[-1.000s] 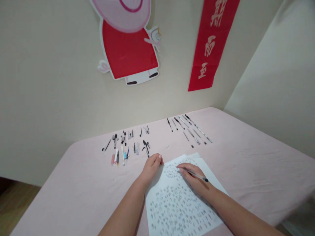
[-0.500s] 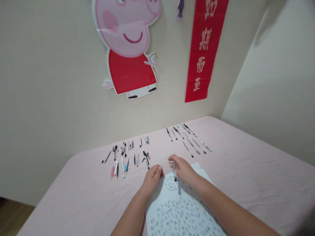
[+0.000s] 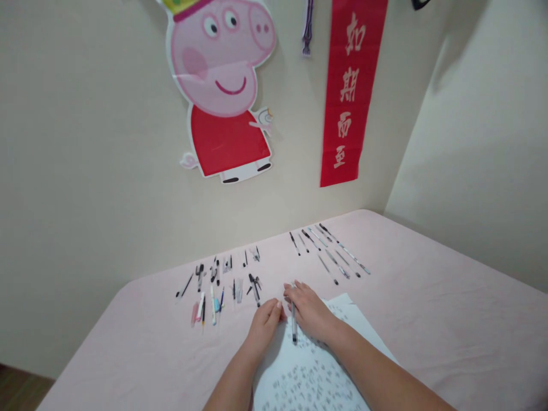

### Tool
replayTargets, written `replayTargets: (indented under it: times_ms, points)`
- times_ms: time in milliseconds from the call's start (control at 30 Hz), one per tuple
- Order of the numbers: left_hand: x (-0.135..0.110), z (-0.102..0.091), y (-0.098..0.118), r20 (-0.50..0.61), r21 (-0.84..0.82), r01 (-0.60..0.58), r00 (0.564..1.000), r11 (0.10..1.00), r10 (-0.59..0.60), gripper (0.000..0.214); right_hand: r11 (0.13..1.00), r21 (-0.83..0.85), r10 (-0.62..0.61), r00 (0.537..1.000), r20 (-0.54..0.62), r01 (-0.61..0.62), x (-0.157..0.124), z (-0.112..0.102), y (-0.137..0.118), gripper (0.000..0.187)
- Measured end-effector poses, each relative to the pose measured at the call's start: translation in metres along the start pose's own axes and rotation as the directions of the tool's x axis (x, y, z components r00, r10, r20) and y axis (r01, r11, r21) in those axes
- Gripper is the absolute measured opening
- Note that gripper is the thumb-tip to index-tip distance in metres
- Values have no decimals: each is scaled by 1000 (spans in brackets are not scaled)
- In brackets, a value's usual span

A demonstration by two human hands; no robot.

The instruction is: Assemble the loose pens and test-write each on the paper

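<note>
My right hand (image 3: 309,308) rests over the top part of a written sheet of paper (image 3: 308,382). Its fingers hold a clear-barrelled pen (image 3: 294,325), whose dark end points down toward me. My left hand (image 3: 266,324) lies at the sheet's upper left edge with its fingers curled in and the thumb on top; what is inside the fingers, if anything, is hidden. Just beyond my left hand is a dark pen with loose parts beside it (image 3: 254,290).
On the pink-covered table (image 3: 141,348), taken-apart pens and refills (image 3: 216,271) form several small groups at left. A pink pen part (image 3: 194,314) and a pale pen (image 3: 213,305) lie nearer. Several whole pens (image 3: 334,251) lie in rows at the back right. A wall stands behind.
My right hand has come down and slightly left over the paper, bringing the pen closer to my left hand. The camera view has tilted up a little.
</note>
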State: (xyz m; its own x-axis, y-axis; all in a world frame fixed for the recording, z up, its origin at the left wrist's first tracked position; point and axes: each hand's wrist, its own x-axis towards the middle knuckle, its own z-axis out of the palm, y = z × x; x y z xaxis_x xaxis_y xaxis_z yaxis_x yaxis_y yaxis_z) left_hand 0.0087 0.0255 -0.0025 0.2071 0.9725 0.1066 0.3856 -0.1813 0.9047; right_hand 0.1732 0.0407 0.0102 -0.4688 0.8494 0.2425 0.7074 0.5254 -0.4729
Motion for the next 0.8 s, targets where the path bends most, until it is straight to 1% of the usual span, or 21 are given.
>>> replayTargets:
  times_ms: [67, 133, 267, 400, 533, 667, 800]
  points:
    - [0, 0, 1, -1, -4, 2, 1000, 1000, -2, 44, 1000, -7, -17, 999, -28, 17, -1, -1, 1, 35]
    - [0, 0, 2, 7, -5, 3, 1000, 1000, -3, 46, 1000, -8, -21, 998, -58, 20, -1, 0, 2, 31]
    - [-1, -1, 6, 7, 0, 3, 1000, 1000, -3, 48, 1000, 23, 9, 995, -100, -7, -2, 1, 5, 25]
    - [-1, -1, 8, 4, -6, 6, 1000, 1000, -6, 49, 996, 86, 43, 991, -129, -32, -1, 0, 8, 27]
    - [-1, 0, 7, 4, -3, 14, 1000, 1000, -14, 47, 981, 185, 97, 981, -166, -66, 0, -2, 11, 26]
    - [0, 1, 3, -3, -26, 19, 1000, 999, -19, 40, 951, 301, 134, 974, -184, -74, 0, 0, 15, 27]
    - [0, 4, 0, -24, -131, 10, 1000, 991, -13, 23, 909, 412, 145, 972, -187, -56, 0, 4, 16, 31]
